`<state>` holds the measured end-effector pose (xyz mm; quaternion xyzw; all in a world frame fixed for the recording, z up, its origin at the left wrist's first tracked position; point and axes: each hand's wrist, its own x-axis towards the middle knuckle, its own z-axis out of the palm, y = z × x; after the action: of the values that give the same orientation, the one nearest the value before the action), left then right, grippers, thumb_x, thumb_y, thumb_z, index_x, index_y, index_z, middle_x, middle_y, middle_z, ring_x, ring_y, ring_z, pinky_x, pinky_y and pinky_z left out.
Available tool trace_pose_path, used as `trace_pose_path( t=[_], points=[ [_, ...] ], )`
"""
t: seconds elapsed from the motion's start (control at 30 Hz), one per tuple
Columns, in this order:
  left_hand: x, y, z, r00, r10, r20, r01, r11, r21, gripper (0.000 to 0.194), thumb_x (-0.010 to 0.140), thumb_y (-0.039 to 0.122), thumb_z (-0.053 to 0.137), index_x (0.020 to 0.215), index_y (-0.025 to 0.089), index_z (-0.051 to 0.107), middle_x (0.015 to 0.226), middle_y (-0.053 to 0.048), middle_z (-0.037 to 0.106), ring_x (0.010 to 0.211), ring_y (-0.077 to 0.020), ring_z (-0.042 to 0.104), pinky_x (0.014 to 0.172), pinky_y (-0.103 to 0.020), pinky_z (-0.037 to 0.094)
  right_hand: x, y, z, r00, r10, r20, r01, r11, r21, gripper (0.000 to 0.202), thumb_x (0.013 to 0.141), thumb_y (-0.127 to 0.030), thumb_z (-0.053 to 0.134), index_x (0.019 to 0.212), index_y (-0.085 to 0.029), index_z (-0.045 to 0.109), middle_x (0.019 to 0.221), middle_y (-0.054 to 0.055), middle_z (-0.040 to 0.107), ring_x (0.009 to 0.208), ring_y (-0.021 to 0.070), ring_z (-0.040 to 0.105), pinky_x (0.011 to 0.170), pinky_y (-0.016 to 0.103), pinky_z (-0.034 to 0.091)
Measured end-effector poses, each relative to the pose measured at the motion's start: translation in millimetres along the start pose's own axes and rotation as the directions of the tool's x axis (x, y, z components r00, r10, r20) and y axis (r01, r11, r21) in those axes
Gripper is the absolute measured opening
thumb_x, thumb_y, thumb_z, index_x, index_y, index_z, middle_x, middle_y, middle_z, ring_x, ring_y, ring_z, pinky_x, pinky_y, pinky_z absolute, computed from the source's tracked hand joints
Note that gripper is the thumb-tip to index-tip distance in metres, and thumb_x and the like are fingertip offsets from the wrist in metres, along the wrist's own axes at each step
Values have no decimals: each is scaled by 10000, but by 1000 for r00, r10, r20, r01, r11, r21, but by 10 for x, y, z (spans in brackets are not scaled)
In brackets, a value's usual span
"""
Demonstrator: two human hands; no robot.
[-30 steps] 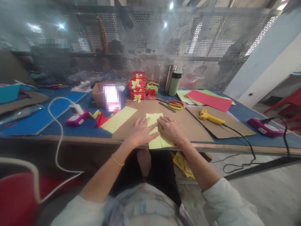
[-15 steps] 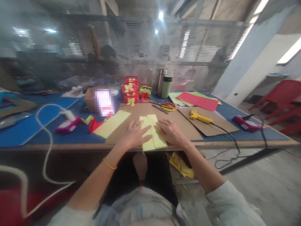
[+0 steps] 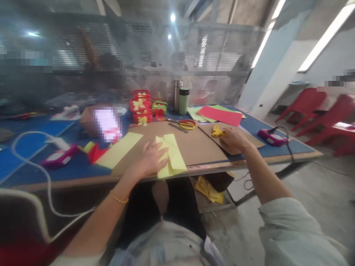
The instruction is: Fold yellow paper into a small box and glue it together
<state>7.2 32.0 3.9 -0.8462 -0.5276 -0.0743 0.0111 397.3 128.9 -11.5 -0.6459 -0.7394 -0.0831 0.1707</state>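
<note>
My left hand (image 3: 149,159) lies with its fingers stretched over a folded light-yellow paper (image 3: 176,157) at the table's front edge. That paper rests on a large brown cardboard sheet (image 3: 203,146). To the right, my right hand (image 3: 236,139) is wrapped round the handle of a yellow glue gun (image 3: 216,131), whose front end shows beyond the fingers. The gun is over a smaller cardboard piece (image 3: 253,142). Scissors (image 3: 187,125) with red and yellow handles lie beyond the folded paper. Another flat yellow sheet (image 3: 122,147) is left of my left hand.
Small red boxes with yellow bows (image 3: 141,107), a green box (image 3: 159,108) and a green flask (image 3: 183,101) stand at the back. Red paper (image 3: 220,115) lies back right. Purple devices (image 3: 59,156) sit at both sides. A glowing blurred screen (image 3: 107,125) stands left.
My right hand has left the folded paper, moved right and closed on the glue gun. My left hand stays on the paper. The view has turned somewhat to the right.
</note>
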Motion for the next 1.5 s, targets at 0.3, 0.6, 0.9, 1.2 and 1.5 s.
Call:
trace_pose_path(
  t=[0.3, 0.6, 0.9, 1.2, 1.5],
  points=[
    [11, 19, 26, 996, 2, -94, -4, 1000, -25, 493, 930, 451, 531, 1325, 164, 601, 1341, -167, 650, 1356, -319, 503, 1169, -532, 288, 38, 70, 133, 996, 84, 11, -84, 996, -14, 409, 889, -308, 545, 1206, -70, 648, 1186, 268, 684, 1149, 397, 614, 937, 482, 461],
    [18, -25, 120, 994, 43, -100, -43, 999, 1, 440, 975, 449, 494, 1337, 253, 651, 1347, -150, 612, 1335, -310, 509, 1151, -549, 276, -18, -426, -134, 987, 44, -156, 44, 854, 518, 473, 906, -595, 565, 1113, -180, 658, 938, 112, 713, 758, 225, 630, 704, 366, 496],
    [18, -47, 194, 982, 65, -179, -63, 998, 20, 480, 951, 521, 552, 1306, 226, 684, 1424, -180, 533, 1383, -378, 449, 1134, -551, 361, -53, -1432, -433, 954, -299, -26, 117, 291, 950, 510, 791, -693, 707, 892, -197, 642, 712, 13, 625, 615, 128, 562, 589, 273, 464],
    [-16, -50, 262, 960, 48, -276, -71, 995, -74, 562, 960, 485, 539, 1373, 106, 489, 1382, -248, 553, 1346, -367, 511, 1100, -529, 440, -34, -1592, -254, 923, -376, 86, 28, 287, 958, 545, 835, -712, 628, 859, -169, 666, 704, 19, 608, 636, 125, 536, 623, 273, 429],
    [-25, -84, 311, 956, 8, -294, -48, 990, -130, 562, 958, 472, 527, 1353, 97, 387, 1389, -276, 517, 1333, -381, 525, 1069, -546, 474, 14, -1638, -145, 905, -402, 141, -20, 290, 957, 515, 868, -655, 592, 875, -151, 696, 682, 7, 597, 602, 118, 521, 597, 268, 394]
  ],
)
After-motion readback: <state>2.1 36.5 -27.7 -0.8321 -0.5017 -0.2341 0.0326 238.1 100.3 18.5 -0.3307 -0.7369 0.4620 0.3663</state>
